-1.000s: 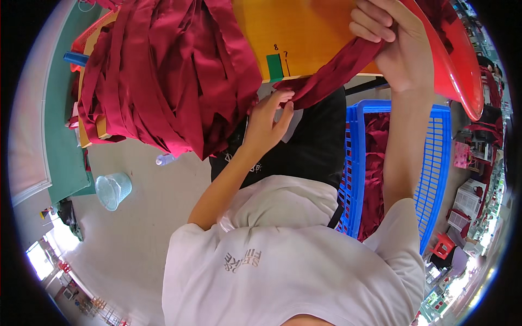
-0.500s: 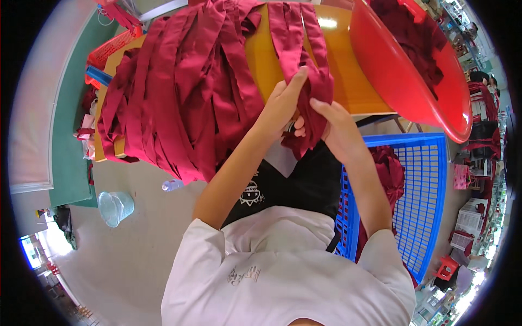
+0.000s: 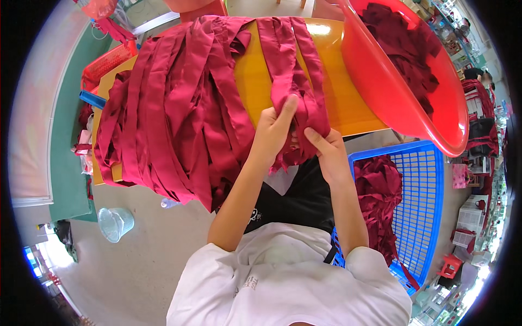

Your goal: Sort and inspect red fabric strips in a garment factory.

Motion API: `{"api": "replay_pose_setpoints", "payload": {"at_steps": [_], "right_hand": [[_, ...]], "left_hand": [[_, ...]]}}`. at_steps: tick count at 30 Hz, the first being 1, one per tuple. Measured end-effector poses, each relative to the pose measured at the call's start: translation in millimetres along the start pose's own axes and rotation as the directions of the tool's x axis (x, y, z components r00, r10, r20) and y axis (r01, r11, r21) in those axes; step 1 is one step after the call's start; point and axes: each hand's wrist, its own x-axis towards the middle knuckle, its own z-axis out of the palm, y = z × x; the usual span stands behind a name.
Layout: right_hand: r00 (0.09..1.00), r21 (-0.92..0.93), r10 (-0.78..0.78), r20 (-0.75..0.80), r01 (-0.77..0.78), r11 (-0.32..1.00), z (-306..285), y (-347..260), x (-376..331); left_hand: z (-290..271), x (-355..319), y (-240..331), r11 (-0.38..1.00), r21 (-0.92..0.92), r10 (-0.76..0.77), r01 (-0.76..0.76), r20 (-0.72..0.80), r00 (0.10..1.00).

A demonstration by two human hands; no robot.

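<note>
Item: dark red cloth strip, one of a small bundle laid flat on the yellow table. Long axis runs away from the person, from the near table edge up to the far edge; the near ends hang off the edge, frayed and bunched, directly between the two hands. The strip thus lies straight ahead of and above both hands, neither side favoured by much.

Left hand: fingers extended upward along the strip, thumb and forefinger pinching its left border; grasping the strip. It sits a little further up the strip than the other hand, so it is the nearer to the laid-out length.

Right hand: forefinger stretched toward the bunched lower end, the remaining fingers curled under the cloth; it appears to grip the hanging end, though the fold hides the fingertips (hedge accordingly).

Appearance of strip: matte maroon fabric, long and narrow, soft folds, raw edges at the near end.

Adjacent: large pile of like strips draped over the table's left half, just beside the left forearm; red tub tilted at the table's right with more maroon cloth inside; blue basket on the floor at the person's right, also holding maroon cloth; clear cup on the floor at left.
</note>
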Motion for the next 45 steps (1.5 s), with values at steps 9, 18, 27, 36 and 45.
{"api": "replay_pose_setpoints", "payload": {"at_steps": [9,18,27,36,45], "right_hand": [[0.992,0.023,0.020,-0.122,-0.017,1.000,1,2,5],[0.973,0.203,-0.053,-0.224,0.100,0.974,9,4,6],[0.996,0.073,-0.002,-0.088,0.008,0.997,-1,5,5],[0.973,-0.021,-0.072,-0.219,0.069,0.997,12,-2,0],[0.979,-0.183,0.126,-0.159,-0.155,0.971,28,1,-3]], "left_hand": [[10,-4,-1,0.965,-0.157,0.195,-0.209,-0.099,0.976],[8,3,-7,0.965,-0.174,0.165,-0.198,-0.186,0.968],[17,-2,10,0.994,0.006,0.113,-0.113,-0.040,0.993],[3,2,5,0.967,-0.211,0.131,-0.142,-0.068,0.989],[3,3,0,0.977,-0.040,0.213,-0.211,0.058,0.975]]}}
